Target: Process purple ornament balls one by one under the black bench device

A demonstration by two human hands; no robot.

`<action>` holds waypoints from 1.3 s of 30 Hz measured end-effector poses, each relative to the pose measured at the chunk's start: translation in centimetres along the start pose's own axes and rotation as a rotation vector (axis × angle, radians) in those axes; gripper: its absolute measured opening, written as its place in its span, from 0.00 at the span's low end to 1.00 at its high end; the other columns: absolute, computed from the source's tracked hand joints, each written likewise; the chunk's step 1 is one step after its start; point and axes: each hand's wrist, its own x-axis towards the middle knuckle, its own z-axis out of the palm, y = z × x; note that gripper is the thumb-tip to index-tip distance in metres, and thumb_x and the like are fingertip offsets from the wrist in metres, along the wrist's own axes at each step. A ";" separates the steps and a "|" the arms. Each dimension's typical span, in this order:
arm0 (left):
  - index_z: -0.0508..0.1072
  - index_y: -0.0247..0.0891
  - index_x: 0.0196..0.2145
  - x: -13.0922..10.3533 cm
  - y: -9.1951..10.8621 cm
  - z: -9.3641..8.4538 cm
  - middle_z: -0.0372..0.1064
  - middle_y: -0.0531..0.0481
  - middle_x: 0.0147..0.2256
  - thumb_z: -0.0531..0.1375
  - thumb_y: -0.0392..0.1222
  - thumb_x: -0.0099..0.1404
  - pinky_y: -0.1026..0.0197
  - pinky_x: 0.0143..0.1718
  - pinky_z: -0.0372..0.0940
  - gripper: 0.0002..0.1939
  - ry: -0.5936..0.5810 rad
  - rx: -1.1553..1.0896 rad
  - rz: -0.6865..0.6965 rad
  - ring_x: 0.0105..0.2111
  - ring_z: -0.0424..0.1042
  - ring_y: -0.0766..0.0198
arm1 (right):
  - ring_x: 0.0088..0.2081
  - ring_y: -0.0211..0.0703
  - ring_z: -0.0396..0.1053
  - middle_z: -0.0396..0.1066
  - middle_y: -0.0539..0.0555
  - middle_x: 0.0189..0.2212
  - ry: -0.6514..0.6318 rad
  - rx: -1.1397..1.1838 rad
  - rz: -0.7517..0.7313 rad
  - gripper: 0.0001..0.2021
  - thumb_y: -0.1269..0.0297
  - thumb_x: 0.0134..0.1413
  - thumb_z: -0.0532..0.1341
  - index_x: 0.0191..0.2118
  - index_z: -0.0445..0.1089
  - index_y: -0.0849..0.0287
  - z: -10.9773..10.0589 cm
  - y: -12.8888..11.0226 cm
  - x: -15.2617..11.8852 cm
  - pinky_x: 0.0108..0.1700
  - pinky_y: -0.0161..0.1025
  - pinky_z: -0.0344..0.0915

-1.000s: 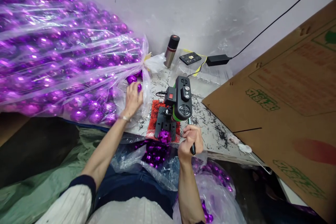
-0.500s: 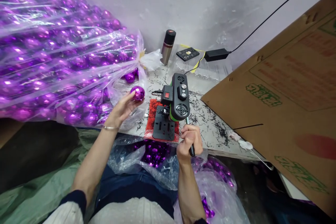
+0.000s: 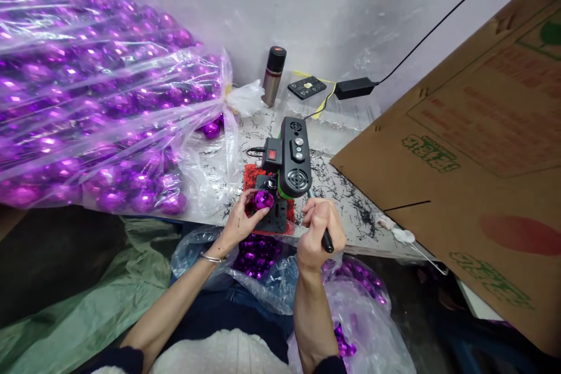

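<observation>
Between the thumb and fingers of my left hand is a shiny purple faceted ball. The hand holds it over the black slotted base plate of a small bench drill press, just left of the drill's lower end. My right hand is closed around the black-ended lever handle on the press's right side. A red mat lies under the base. The drill tip and the underside of the ball are hidden from me.
A big clear bag of purple balls fills the left. A large cardboard box leans at the right. Behind the press stand a flask, a black phone-like item and a power adapter. Dark shavings litter the table.
My left hand has brought the ball rightward and down, from beside the bag to above the base plate. My right hand keeps its grip on the lever, which has swung slightly.
</observation>
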 end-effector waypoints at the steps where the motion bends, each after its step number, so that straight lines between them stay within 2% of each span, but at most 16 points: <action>1: 0.73 0.41 0.58 0.1 -0.4 0.1 0.81 0.41 0.55 0.73 0.51 0.65 0.44 0.63 0.72 0.28 -0.009 0.063 0.034 0.56 0.81 0.48 | 0.29 0.37 0.69 0.63 0.45 0.23 -0.001 -0.002 -0.007 0.22 0.65 0.77 0.54 0.25 0.62 0.54 0.0 0.0 0.0 0.34 0.38 0.63; 7: 0.74 0.43 0.60 0.7 -1.8 0.6 0.80 0.41 0.55 0.74 0.49 0.66 0.42 0.63 0.71 0.28 -0.018 0.352 0.233 0.57 0.80 0.46 | 0.30 0.38 0.69 0.63 0.46 0.23 -0.008 -0.021 -0.026 0.21 0.66 0.77 0.54 0.26 0.62 0.54 -0.1 0.2 -0.2 0.34 0.39 0.64; 12: 0.73 0.43 0.59 0.8 -2.3 1.5 0.79 0.42 0.56 0.74 0.48 0.66 0.42 0.62 0.72 0.27 -0.047 0.377 0.366 0.59 0.79 0.46 | 0.30 0.39 0.70 0.64 0.46 0.23 -0.016 -0.053 -0.028 0.20 0.66 0.76 0.53 0.27 0.63 0.53 -0.3 0.5 -0.6 0.34 0.40 0.66; 17: 0.73 0.43 0.58 0.7 -3.0 1.8 0.78 0.41 0.56 0.77 0.48 0.63 0.41 0.63 0.72 0.29 -0.023 0.367 0.346 0.60 0.78 0.45 | 0.31 0.38 0.71 0.67 0.47 0.26 -0.030 -0.061 -0.086 0.18 0.69 0.75 0.53 0.29 0.64 0.54 -0.5 1.8 -2.1 0.35 0.39 0.66; 24: 0.73 0.43 0.58 0.7 -3.3 1.6 0.78 0.40 0.57 0.78 0.48 0.62 0.41 0.62 0.73 0.31 -0.033 0.381 0.360 0.59 0.79 0.45 | 0.28 0.38 0.69 0.68 0.48 0.29 0.063 -0.034 -0.171 0.18 0.68 0.76 0.50 0.30 0.64 0.53 0.7 5.1 -5.2 0.31 0.39 0.66; 32: 0.73 0.42 0.58 0.7 -3.2 1.7 0.79 0.40 0.56 0.77 0.49 0.63 0.42 0.62 0.73 0.30 -0.032 0.359 0.408 0.59 0.80 0.46 | 0.27 0.38 0.66 0.66 0.47 0.28 0.117 -0.025 -0.223 0.19 0.68 0.76 0.49 0.29 0.63 0.54 1.3 6.1 -5.4 0.37 0.42 0.67; 36: 0.73 0.43 0.58 0.7 -3.1 1.8 0.79 0.41 0.57 0.78 0.48 0.63 0.41 0.63 0.72 0.30 -0.039 0.367 0.349 0.60 0.79 0.45 | 0.26 0.37 0.66 0.66 0.46 0.27 0.133 -0.021 -0.249 0.19 0.66 0.76 0.49 0.29 0.63 0.54 1.4 6.5 -5.5 0.36 0.42 0.67; 39: 0.74 0.43 0.57 0.7 -3.2 1.8 0.78 0.40 0.57 0.78 0.47 0.62 0.40 0.62 0.72 0.29 -0.037 0.348 0.340 0.60 0.79 0.45 | 0.26 0.37 0.66 0.65 0.46 0.28 0.119 -0.003 -0.212 0.19 0.63 0.77 0.49 0.29 0.62 0.54 1.4 6.8 -5.9 0.36 0.41 0.67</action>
